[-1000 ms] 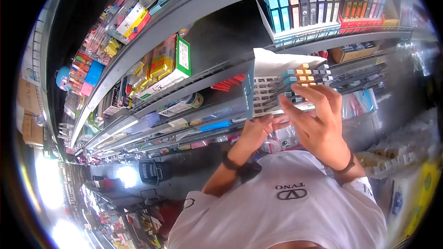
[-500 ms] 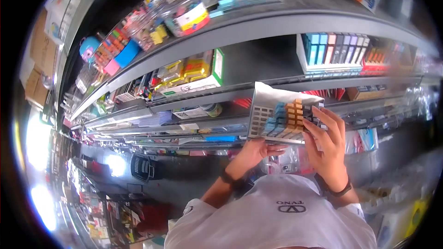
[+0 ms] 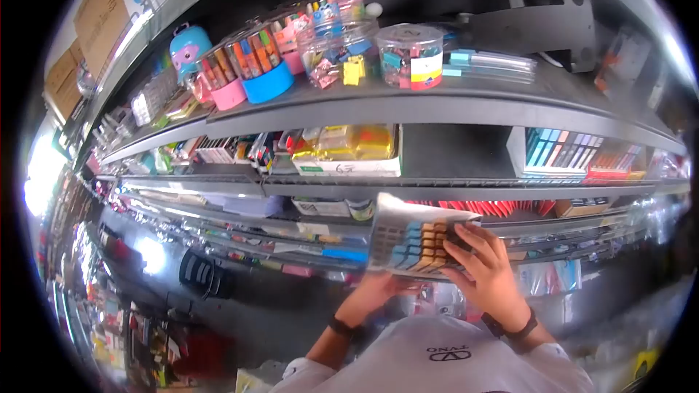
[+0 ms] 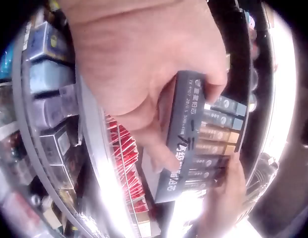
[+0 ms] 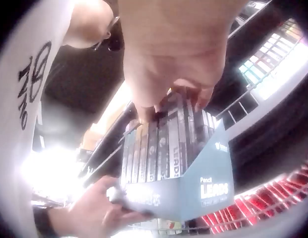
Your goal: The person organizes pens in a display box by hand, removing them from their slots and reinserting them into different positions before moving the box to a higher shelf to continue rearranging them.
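Observation:
My left hand point(image 3: 371, 295) grips a display box of pencil leads point(image 5: 206, 183) at its lower end. In the left wrist view its thumb and fingers lie around the box's dark printed panel point(image 4: 186, 139). Slim lead cases stand in rows in a white grid, with blue, orange and dark tops point(image 3: 422, 244); several grid holes at the left are bare. My right hand point(image 3: 484, 269) is over the dark-topped cases at the box's right side. In the right wrist view, its fingers pinch the tops of dark lead cases point(image 5: 181, 116), which stand a little higher than the others.
Ahead, the upper shelf point(image 3: 408, 109) carries clear tubs point(image 3: 411, 58) and pen cups. One level lower are a carton with yellow packs point(image 3: 349, 149) and another box of lead cases point(image 3: 557, 149). Red packets point(image 3: 502, 207) hang just behind the box in hand.
The head view has tilted up, so the shelves, box and hands appear lower. The right hand has shifted from above the grid's middle to the dark-topped cases at the right. The left hand keeps its grip.

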The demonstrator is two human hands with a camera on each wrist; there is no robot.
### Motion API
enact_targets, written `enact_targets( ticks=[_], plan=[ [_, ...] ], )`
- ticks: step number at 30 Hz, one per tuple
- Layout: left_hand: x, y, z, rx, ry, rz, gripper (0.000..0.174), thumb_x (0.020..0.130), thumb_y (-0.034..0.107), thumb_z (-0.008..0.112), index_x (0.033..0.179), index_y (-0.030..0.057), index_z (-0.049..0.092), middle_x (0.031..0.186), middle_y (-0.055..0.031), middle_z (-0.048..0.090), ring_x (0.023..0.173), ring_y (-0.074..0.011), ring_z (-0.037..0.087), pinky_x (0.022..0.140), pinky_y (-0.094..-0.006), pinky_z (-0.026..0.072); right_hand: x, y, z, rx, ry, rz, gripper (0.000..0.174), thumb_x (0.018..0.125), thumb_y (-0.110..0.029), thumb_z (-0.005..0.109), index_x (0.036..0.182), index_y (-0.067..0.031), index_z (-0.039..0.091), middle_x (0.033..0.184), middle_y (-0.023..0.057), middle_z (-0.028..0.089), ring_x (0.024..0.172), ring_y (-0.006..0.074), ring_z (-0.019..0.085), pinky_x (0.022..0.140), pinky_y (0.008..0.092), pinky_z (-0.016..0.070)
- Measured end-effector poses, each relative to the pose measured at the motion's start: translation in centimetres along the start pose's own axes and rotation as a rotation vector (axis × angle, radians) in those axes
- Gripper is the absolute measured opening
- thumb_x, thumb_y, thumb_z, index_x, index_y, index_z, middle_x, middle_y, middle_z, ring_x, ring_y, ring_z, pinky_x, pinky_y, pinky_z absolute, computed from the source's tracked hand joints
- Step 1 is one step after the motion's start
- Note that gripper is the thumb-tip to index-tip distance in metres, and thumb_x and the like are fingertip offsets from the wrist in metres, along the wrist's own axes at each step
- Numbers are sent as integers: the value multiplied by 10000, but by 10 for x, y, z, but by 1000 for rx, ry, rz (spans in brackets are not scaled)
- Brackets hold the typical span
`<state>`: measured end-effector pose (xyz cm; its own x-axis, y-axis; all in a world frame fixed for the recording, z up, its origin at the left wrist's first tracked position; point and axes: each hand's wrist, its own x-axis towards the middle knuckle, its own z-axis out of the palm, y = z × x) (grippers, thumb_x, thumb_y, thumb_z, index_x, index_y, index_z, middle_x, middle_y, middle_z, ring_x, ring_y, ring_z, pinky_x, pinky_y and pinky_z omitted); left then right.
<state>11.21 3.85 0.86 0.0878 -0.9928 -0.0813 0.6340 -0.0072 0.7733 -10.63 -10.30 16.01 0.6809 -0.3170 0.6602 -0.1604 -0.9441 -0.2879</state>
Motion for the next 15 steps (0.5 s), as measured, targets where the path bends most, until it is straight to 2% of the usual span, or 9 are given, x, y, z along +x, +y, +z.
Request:
enact_targets(
  ticks=[1,2,3,5,6,8,11,12,15],
  plan=[
    [-2,3,-2,-15,9,-10,666,1068,366,611,1576,16,361,1534,-249,513,1303,-456,613,1072,-630,537,3,-2,-1,19,4,-21,487,798,-166,878,1262,-123,740,1424,108,632,1270,356,607,1002,456,490],
    [-6,9,-1,-29,20,-20,659,1076,375,590,1582,18,364,1541,-239,513,1322,-452,602,1076,-635,529,11,-6,-8,-9,42,-50,438,790,-127,871,1212,-114,759,1340,95,668,1177,327,640,949,433,503],
    [-11,14,-2,-42,33,-31,653,1085,384,569,1588,20,366,1549,-229,514,1340,-449,591,1080,-640,521,15,-5,-16,-28,66,-82,416,791,-115,866,1193,-108,762,1311,90,677,1146,320,645,933,430,503],
    [-15,18,-10,30,-13,-28,684,1075,413,583,1600,45,347,1573,-231,489,1354,-460,575,1087,-671,499,26,1,-34,-67,113,-148,373,793,-91,854,1156,-96,769,1251,79,695,1083,306,655,899,426,502],
    [-17,18,-16,32,-21,-25,688,1074,418,583,1602,48,344,1575,-231,488,1352,-462,576,1087,-672,499,41,-4,-47,-107,198,-162,313,799,-50,833,1104,-80,769,1145,74,715,1009,290,656,859,413,497],
    [-20,14,-26,-10,-59,10,704,1068,439,587,1601,48,344,1578,-228,484,1340,-459,588,1060,-659,527,64,-8,-74,-162,226,-129,276,809,-32,819,1077,-71,764,1109,82,721,1002,290,653,863,406,497],
    [-24,14,-37,87,-30,-25,689,1075,437,576,1597,48,352,1558,-225,510,1322,-439,609,1031,-620,564,107,-21,-103,-225,211,-96,198,842,-13,788,1031,-60,757,1065,102,729,989,302,646,872,401,501],
    [-27,12,-44,63,-119,21,640,1096,410,543,1590,46,363,1527,-222,543,1307,-425,624,1017,-581,587,120,-22,-110,-256,188,-98,185,854,-22,781,1034,-61,755,1073,104,730,990,310,645,880,403,502],
    [-31,11,-56,78,-48,-38,627,1100,411,534,1588,51,373,1500,-219,571,1294,-423,634,1026,-567,585,154,-20,-125,-334,123,-89,165,902,-75,760,1067,-67,748,1095,117,736,998,332,642,926,405,495]
  ],
)
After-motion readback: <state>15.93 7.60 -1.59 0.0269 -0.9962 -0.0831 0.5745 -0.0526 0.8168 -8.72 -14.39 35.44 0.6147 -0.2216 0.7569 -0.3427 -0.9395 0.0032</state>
